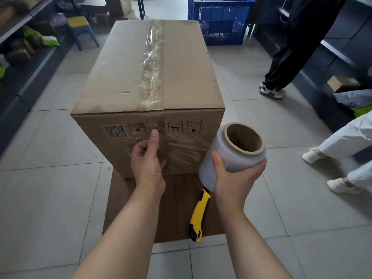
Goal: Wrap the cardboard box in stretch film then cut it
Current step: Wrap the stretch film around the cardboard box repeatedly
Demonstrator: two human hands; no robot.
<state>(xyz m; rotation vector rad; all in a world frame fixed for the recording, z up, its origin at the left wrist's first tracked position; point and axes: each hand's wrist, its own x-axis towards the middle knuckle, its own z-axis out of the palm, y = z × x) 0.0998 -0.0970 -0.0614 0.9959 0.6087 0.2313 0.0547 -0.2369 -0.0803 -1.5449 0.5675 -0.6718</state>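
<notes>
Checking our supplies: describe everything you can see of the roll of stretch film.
The roll is a thick winding of cloudy whitish film on a brown cardboard tube, whose hollow open end faces up toward the camera. Tilted, it is held in the air beside the box by the right hand, thumb on the near side, fingers round the far side. A wrinkled clear sheet pulled from it runs left across the box front, where the left hand holds it.

Your forearms reach forward. Your left hand (pixel 148 158), thumb raised, curls its fingers on the stretch film (pixel 185 152); your right hand (pixel 235 178) grips the film roll (pixel 239 158) from below.
</notes>
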